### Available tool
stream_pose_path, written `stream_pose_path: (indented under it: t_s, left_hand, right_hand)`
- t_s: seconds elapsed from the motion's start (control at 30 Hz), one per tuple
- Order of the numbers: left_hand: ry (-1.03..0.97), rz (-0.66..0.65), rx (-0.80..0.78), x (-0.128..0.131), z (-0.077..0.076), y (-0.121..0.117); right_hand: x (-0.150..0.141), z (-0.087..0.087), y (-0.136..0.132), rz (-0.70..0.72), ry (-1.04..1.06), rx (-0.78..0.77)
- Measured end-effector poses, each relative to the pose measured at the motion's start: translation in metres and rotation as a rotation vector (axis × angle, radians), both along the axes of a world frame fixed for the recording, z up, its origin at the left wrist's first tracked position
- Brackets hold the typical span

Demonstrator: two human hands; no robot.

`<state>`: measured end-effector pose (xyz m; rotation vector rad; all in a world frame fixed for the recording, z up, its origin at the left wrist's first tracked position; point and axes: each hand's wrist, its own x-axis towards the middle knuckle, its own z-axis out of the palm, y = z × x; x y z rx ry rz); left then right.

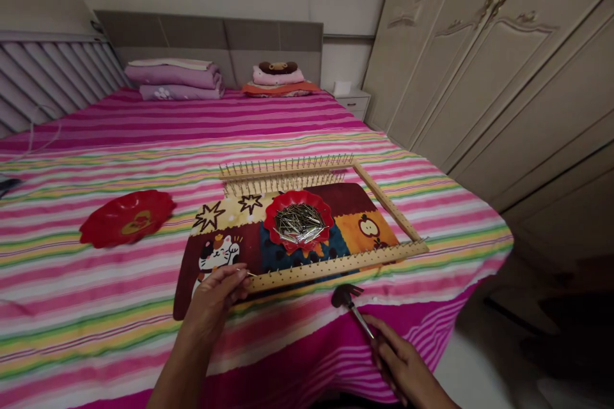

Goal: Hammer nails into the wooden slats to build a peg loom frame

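Note:
My left hand (215,300) is at the near left end of a wooden frame (336,266), its thumb and fingertips pinched on a thin nail (247,272). The nail lies nearly flat over the wood; whether its tip touches the wood I cannot tell. My right hand (396,358) grips a claw hammer (355,312) by its metal handle, with the dark head just off the frame's near bar. Nails stand in rows along the near and far bars. Inside the frame, a red scalloped dish (270,217) holds a heap of loose nails (300,222).
Under the frame lies a patterned mat (185,281) with a cat and apples, on a striped bedsheet (57,281). Another red dish (128,218) sits at the left. Folded bedding (175,77) is stacked by the headboard (192,35). A wardrobe (480,51) stands along the right.

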<state>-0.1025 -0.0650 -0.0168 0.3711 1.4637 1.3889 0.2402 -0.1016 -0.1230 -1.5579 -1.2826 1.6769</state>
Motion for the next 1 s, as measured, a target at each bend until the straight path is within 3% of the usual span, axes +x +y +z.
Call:
stream_pose_path:
  t_s: [0.17, 0.3, 0.43, 0.6, 0.77, 1.0]
  left_hand:
    - [0.192, -0.066, -0.011, -0.001, -0.005, -0.002]
    - [0.719, -0.184, -0.127, -0.005, -0.008, -0.006]
    - [1.181, -0.406, -0.239, -0.009, 0.000, -0.009]
    - [1.482, -0.661, -0.340, -0.003, 0.012, -0.007]
    - [1.437, -0.721, -0.381, 0.001, 0.019, -0.004]
    - [0.815, -0.426, -0.076, -0.001, 0.002, 0.003]
  right_hand:
    - [-0.004, 0.011, 0.000, -0.005, 0.002, -0.013]
    - [-0.009, 0.021, 0.001, -0.022, 0.000, -0.038]
    - [-0.010, 0.023, 0.002, -0.027, -0.016, -0.050]
    - [-0.007, 0.015, 0.002, -0.020, -0.030, -0.048]
    - [-0.006, 0.009, 0.002, -0.032, -0.015, -0.029]
    - [-0.007, 0.008, 0.002, -0.051, -0.016, -0.038]
